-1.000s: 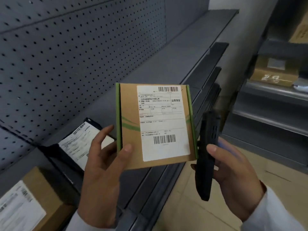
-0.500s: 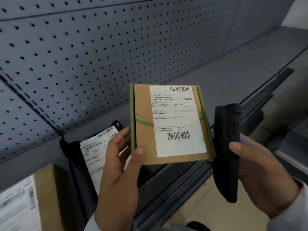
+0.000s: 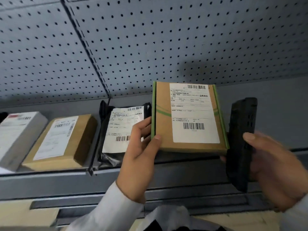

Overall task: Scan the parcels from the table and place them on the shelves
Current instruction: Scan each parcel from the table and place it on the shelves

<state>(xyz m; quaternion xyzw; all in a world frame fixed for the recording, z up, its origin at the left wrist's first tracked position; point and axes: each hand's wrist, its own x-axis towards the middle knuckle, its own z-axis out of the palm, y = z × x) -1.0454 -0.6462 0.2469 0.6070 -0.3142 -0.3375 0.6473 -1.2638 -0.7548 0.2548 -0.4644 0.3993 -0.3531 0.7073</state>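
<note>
A flat brown cardboard parcel with green side edges and a white barcode label is gripped at its lower left corner by my left hand. I hold it label up, just above the grey shelf. To its right, my right hand grips a black handheld scanner, held upright and close to the parcel's right edge.
On the same shelf, left of the held parcel, lie a black plastic bag parcel, a brown box and a white box. A grey pegboard wall backs the shelf. More shelf edges run below.
My view has swung left and squared up to the shelf, bringing the brown and white boxes into sight. The parcel and the scanner stay in my hands, now over the shelf surface.
</note>
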